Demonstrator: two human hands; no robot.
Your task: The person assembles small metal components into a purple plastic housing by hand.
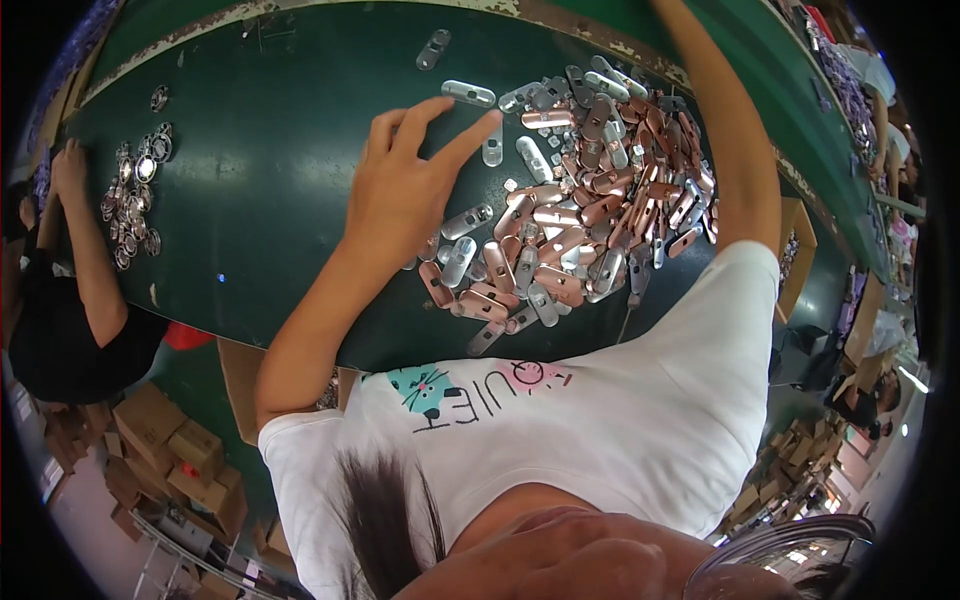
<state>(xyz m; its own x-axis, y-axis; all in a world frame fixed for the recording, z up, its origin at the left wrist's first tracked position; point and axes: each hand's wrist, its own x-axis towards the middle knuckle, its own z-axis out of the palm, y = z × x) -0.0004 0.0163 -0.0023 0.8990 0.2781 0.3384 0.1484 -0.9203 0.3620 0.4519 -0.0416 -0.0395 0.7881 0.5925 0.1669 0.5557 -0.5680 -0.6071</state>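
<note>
My left hand [398, 190] reaches over the green tabletop with its thumb and index finger spread apart. Its index fingertip is at the left end of a silver oval metal plate [468, 94], and the thumb tip is just below the plate's right end. Under the thumb lies another silver plate [492, 148]. To the right spreads a heap of copper-coloured and silver oval plates [600, 190], many with a small square hole. A lone silver plate [433, 49] lies farther off. My right forearm [735, 130] stretches past the heap to the top edge, its hand out of view.
On the left of the green table [270, 190] lie several round shiny metal parts [135, 195]. A co-worker's arm [88, 250] rests beside them. Cardboard boxes [180, 445] are stacked on the lower left; an open carton [795, 255] stands by my right side.
</note>
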